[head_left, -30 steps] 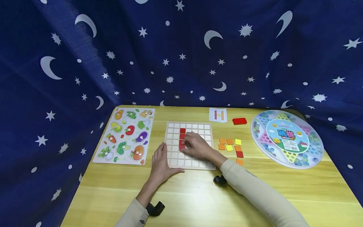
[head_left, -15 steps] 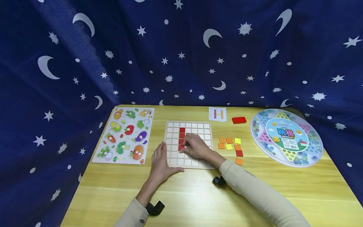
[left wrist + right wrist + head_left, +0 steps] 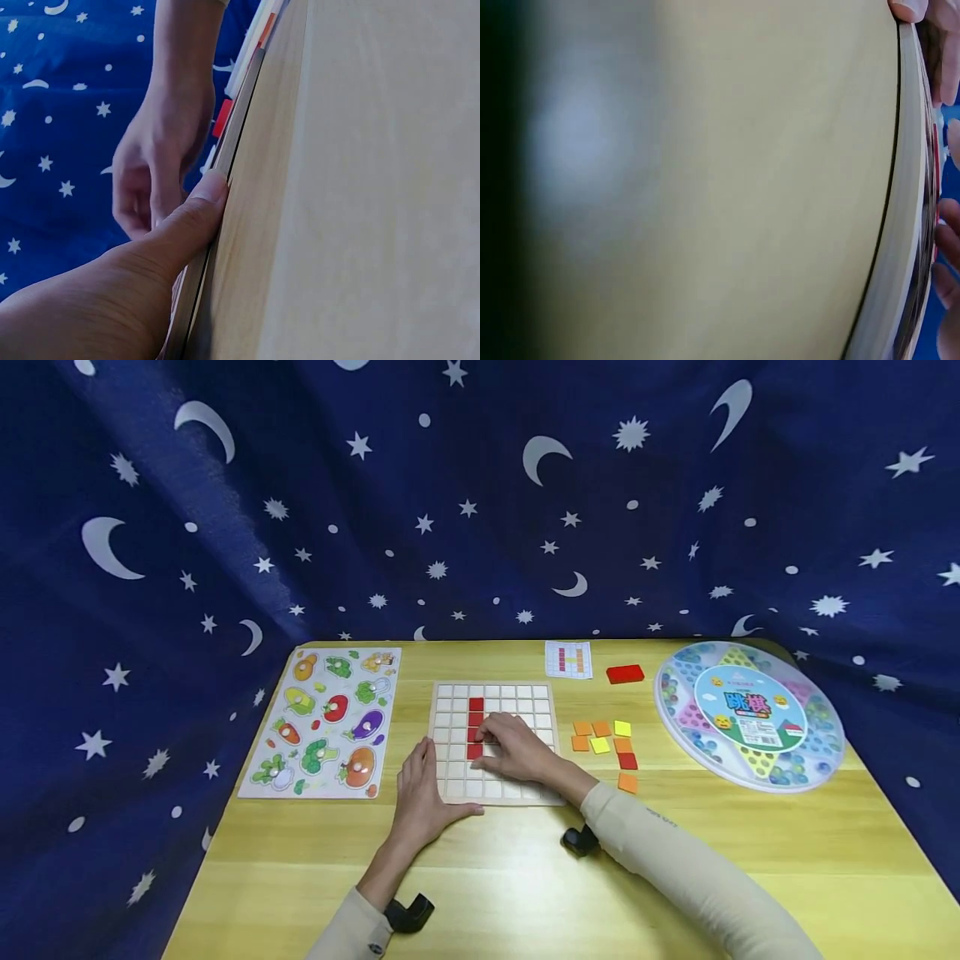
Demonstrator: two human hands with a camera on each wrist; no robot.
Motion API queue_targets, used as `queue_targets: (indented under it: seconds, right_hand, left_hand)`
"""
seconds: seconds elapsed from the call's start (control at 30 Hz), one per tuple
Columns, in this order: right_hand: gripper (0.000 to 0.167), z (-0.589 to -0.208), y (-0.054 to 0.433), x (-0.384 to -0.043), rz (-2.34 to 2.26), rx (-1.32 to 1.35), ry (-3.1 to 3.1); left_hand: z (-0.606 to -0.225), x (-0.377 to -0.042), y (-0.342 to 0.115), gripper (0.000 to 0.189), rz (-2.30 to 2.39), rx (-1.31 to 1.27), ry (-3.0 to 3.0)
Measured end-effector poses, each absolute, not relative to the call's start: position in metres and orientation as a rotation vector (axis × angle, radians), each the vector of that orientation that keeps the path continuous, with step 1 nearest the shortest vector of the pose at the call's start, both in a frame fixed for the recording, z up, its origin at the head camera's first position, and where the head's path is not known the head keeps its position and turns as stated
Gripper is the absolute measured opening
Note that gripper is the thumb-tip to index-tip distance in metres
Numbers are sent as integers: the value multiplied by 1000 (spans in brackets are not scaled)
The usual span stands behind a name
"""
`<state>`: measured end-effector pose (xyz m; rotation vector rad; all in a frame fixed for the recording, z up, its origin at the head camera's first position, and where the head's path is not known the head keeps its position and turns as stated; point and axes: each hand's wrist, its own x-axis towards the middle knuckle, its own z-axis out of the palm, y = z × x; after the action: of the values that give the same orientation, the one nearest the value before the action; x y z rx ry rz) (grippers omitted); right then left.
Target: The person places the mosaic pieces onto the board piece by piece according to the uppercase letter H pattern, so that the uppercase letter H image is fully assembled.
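A wooden grid board [image 3: 442,772] with white cells lies in front of me. Several red square tiles [image 3: 476,719] form a column in its cells. My left hand [image 3: 422,797] rests along the board's left edge with straight fingers, its thumb at the near edge; the left wrist view shows that thumb [image 3: 196,217] against the rim. Over the column's near end bends my right hand [image 3: 517,750], thumb and index finger parted on either side of the nearest red tile, which lies flat in its cell. In the right wrist view its bent fingers [image 3: 946,244] are close over the board.
Right of the board lie loose orange tiles [image 3: 582,727], yellow tiles and a red tile [image 3: 627,761]. Behind them are a pattern card [image 3: 567,660] and a red block [image 3: 626,674]. A vegetable puzzle [image 3: 322,722] lies left; a round Chinese checkers set [image 3: 750,714], right.
My right thumb and index finger have spread slightly apart, showing more of the nearest red tile. The left hand stays on the board's edge. The head view has shifted a little.
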<state>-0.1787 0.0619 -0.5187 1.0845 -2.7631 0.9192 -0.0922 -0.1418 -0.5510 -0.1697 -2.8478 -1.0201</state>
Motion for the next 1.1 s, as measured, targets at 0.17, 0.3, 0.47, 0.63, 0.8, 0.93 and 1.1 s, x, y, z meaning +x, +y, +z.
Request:
queue_targets:
  seconds: [0.17, 0.3, 0.47, 0.63, 0.8, 0.93, 1.1]
  right_hand:
    - [33, -510, 86, -174, 1018, 1071, -2706]
    - [30, -503, 118, -170, 1032, 1042, -2720]
    - [27, -503, 174, -159, 1011, 955, -2773]
    - [27, -503, 228, -140, 1012, 745, -2846]
    - [25, -505, 260, -125, 1066, 623, -2838]
    - [23, -508, 273, -119, 1088, 602, -2816]
    - [23, -513, 279, -116, 1034, 608, -2828]
  left_hand:
    - [-552, -92, -140, 139, -1041, -159, -2835]
    - [-551, -91, -142, 139, -1066, -156, -2841]
    - [-550, -92, -142, 140, -1091, -154, -2850]
    - [-549, -93, -142, 141, -1092, -169, -2852]
    - [-549, -92, -144, 142, -1092, -175, -2844]
    - [-551, -93, -144, 142, -1087, -177, -2844]
    - [-550, -92, -142, 141, -1094, -190, -2846]
